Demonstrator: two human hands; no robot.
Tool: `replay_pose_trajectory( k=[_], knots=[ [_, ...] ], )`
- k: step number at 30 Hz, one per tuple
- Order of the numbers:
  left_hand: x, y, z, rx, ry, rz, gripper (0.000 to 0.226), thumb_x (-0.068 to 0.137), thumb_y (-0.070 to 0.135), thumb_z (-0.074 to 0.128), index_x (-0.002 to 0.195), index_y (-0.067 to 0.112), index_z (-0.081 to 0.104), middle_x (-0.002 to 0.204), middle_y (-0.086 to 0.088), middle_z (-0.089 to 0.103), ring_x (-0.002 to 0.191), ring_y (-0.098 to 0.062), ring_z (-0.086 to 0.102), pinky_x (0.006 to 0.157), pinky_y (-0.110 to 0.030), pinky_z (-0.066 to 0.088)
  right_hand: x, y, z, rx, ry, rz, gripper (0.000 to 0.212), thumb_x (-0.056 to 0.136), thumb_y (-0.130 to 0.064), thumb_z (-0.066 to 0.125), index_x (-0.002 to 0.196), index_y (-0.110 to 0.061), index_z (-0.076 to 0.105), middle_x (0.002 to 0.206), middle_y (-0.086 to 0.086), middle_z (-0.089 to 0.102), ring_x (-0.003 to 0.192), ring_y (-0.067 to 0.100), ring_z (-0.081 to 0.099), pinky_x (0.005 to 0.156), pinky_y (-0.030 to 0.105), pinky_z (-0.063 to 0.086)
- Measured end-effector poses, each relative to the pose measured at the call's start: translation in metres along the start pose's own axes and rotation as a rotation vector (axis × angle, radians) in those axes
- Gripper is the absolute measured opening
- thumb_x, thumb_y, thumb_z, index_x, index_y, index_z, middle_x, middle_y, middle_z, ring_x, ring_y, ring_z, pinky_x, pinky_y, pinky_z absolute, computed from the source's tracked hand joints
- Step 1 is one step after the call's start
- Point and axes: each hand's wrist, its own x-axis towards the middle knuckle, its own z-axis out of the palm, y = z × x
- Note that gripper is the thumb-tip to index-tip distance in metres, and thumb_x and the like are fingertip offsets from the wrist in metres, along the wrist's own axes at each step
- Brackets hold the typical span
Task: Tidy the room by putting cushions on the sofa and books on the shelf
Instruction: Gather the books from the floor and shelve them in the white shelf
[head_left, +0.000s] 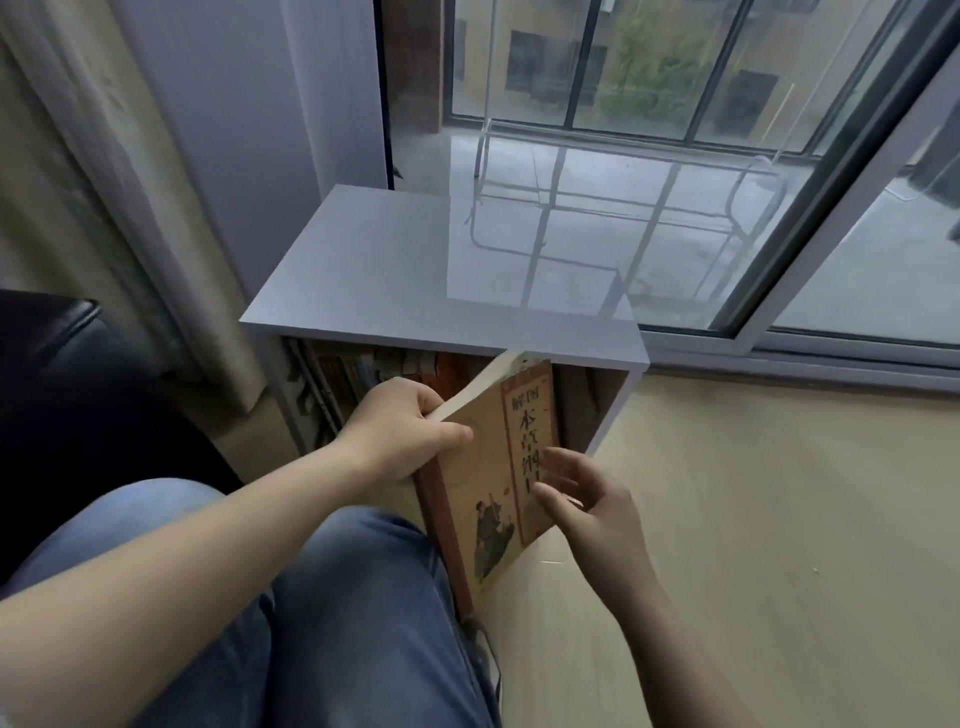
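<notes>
The black sofa (62, 389) showed only as one arm at nine o'clock, with no cushion on that part, so the cushion half of the job could not be judged. The book half looked partly done. The low white shelf unit (389, 280) stood at the centre, under the window, and a row of shelved books (353, 374) already filled the left of its opening, while the right of it gaped dark. One tan-covered book (488, 467) with a red spine was not yet in. It hung tilted in front of the opening at about five o'clock from the unit's top, its far end just beneath the front edge of the top board.

The left hand (400, 431) was clamped on the book's upper edge, thumb on the cover. The right hand (587, 499), at four o'clock from it, lay with fingers spread and loose against the cover's lower right, gripping nothing.

Around this, the sliding window (675, 104) filled twelve to two o'clock. A pale curtain (104, 182) hung at ten, and the person's jeans-clad knee (337, 597) sat at six. The top board's edge and the shelved row seemed the only things to clear.
</notes>
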Motion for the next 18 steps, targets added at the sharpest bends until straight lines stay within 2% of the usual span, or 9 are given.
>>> replay_pose_trajectory(
  k=[5,9,12,14,18],
  knots=[
    [0.009,-0.013,0.016,0.036,-0.041,-0.037,0.021,0.079,0.029,0.074,0.077,0.008,0.071,0.073,-0.01,0.069,0.062,-0.018,0.062,0.053,-0.028,0.048,-0.002,0.026,0.024,0.049,-0.198,0.12,0.063,0.078,-0.039,0.077,0.135,-0.029,0.051,0.125,-0.013,0.059,0.112,0.008,0.061,0.088,0.026,0.056],
    [0.023,-0.025,0.021,-0.055,-0.079,-0.156,0.022,0.081,0.025,0.07,0.082,0.003,0.072,0.078,-0.016,0.071,0.069,-0.024,0.069,0.06,-0.031,0.056,0.012,0.037,0.03,-0.054,-0.282,0.158,0.075,0.074,-0.046,0.078,0.14,-0.029,0.047,0.134,-0.013,0.052,0.12,0.009,0.055,0.096,0.029,0.053],
    [0.035,-0.033,0.022,-0.082,-0.081,-0.207,0.022,0.083,0.023,0.067,0.086,0.001,0.071,0.084,-0.017,0.072,0.072,-0.026,0.071,0.063,-0.032,0.059,0.019,0.046,0.035,-0.102,-0.388,0.196,0.084,0.067,-0.055,0.079,0.141,-0.037,0.043,0.138,-0.014,0.049,0.123,0.008,0.052,0.099,0.033,0.051],
    [0.042,-0.036,0.022,-0.079,-0.077,-0.221,0.021,0.084,0.023,0.066,0.088,0.002,0.07,0.085,-0.015,0.071,0.074,-0.024,0.07,0.061,-0.029,0.058,0.022,0.05,0.041,-0.13,-0.406,0.206,0.085,0.068,-0.052,0.08,0.142,-0.041,0.039,0.138,-0.014,0.048,0.12,0.007,0.053,0.098,0.031,0.051],
    [0.059,-0.044,0.028,-0.104,-0.086,-0.22,0.018,0.086,0.022,0.064,0.094,0.006,0.067,0.088,-0.012,0.07,0.079,-0.023,0.069,0.059,-0.028,0.056,0.032,0.059,0.056,-0.216,-0.349,0.164,0.081,0.081,-0.031,0.074,0.148,-0.038,0.028,0.142,-0.005,0.046,0.112,0.005,0.052,0.091,0.022,0.049]
  ],
)
